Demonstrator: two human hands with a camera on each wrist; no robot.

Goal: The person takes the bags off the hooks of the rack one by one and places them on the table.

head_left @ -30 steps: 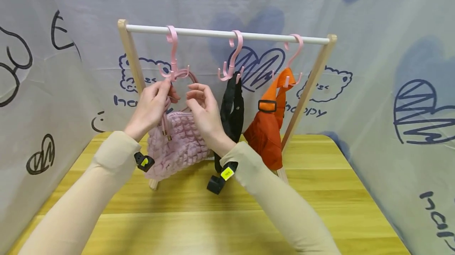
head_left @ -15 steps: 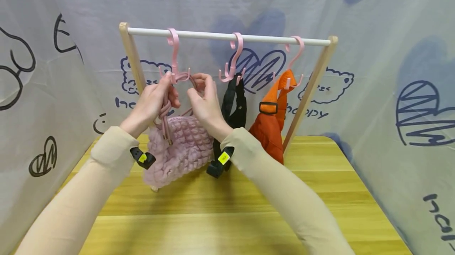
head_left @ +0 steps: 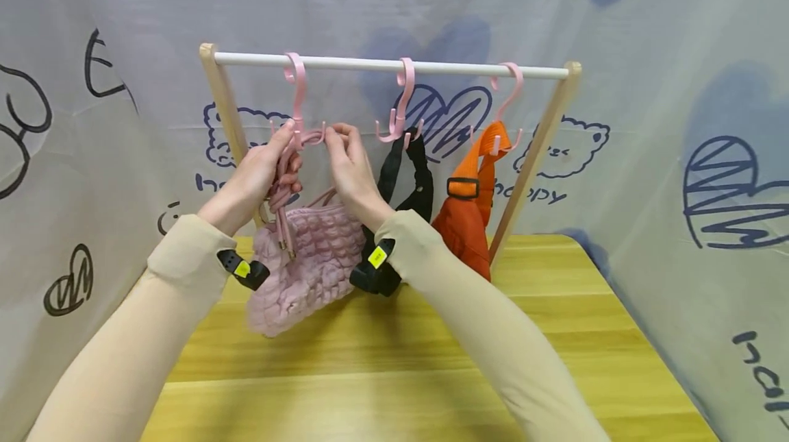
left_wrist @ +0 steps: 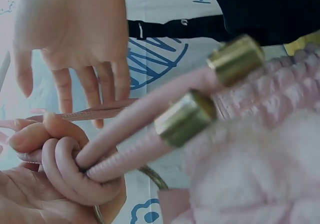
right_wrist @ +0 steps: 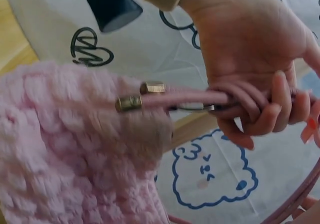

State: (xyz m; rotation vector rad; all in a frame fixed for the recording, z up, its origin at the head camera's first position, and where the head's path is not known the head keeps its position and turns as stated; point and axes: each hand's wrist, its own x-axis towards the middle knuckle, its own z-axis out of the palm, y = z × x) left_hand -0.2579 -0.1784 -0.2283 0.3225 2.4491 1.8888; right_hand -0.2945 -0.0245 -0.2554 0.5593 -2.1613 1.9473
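- Currently, left hand: fingers curled round the strap at its knot, just below the left hook; presumably gripped there to keep the strap raised and take some of the bag's weight.
- Right hand: fingers extended, thumb apart in the left wrist view; tips at the hook's near prong, probably to guide or steady the strap. Contact with strap or prong: cannot tell.
- Bag, pink, puckered: below both hands, hung tilted from its strap, over the table.
- Strap ends: two gold tips, dangling loose below the knot.
- Rail, white: bears three pink hooks, set well apart, likely to give each bag its own room.
- Black bag: strap looped on the middle hook; body mostly masked by the right wrist and its camera.
- Orange bag: strap on the right hook; lower part cut off by the right sleeve.
- Hard to make out: pink strap against pink hook; how firmly it sits there is unclear. Whether the pink bag's bottom touches the table: cannot tell.
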